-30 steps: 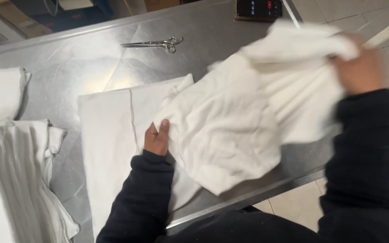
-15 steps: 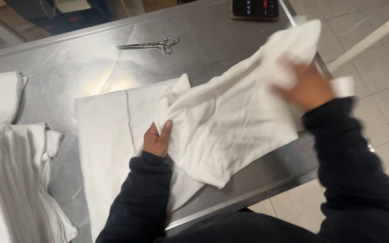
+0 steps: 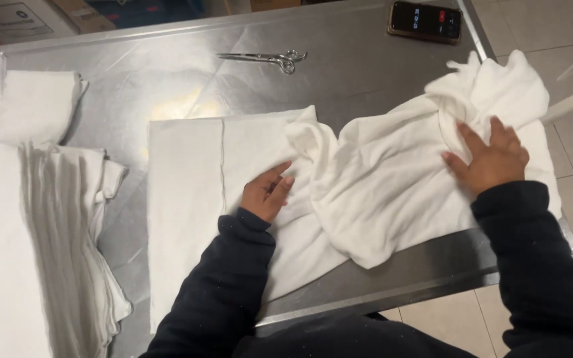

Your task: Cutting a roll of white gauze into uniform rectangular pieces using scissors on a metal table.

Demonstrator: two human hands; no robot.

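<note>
1. Fingers of the right hand are spread and pressed flat on the rumpled white cotton cloth; those of the left hand lie loosely open at its left edge.
2. The cloth lies crumpled across the right part of the stainless steel table, overlapping a flat white folded sheet.
3. A stack of folded white cloths sits far left.
4. Silver metal scissors and a black phone lie near the far edge.

Light: bright, overhead, indoor.
Glare: warm yellowish patch on the steel table near its middle.
Shadows: soft, in the white cloth folds.
Focus: sharp overall.
Blur: none evident.
Exposure: cloth whites near washed out.
</note>
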